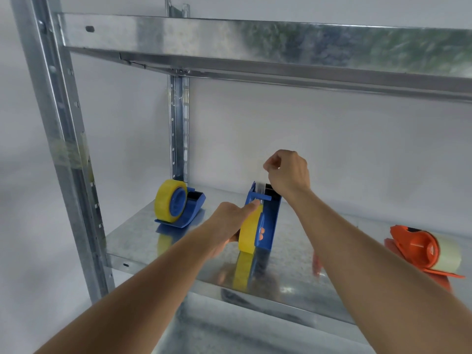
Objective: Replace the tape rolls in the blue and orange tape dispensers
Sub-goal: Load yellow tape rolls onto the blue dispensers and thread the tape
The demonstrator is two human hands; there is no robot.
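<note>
Mid-shelf: left hand (224, 226) gripped yellow tape roll (249, 232) in blue plastic dispenser (269, 221). Right hand (288, 175) pinched the clear tape strip (261, 187) upward. Best kept taut, laid squarely over the cutter.

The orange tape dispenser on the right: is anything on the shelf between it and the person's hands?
Nothing visible. The orange tape dispenser lies alone at the right of the metal shelf, with bare shelf between it and the right hand, which pinches clear tape above the middle blue tape dispenser. The left hand holds that dispenser's yellow roll.
</note>
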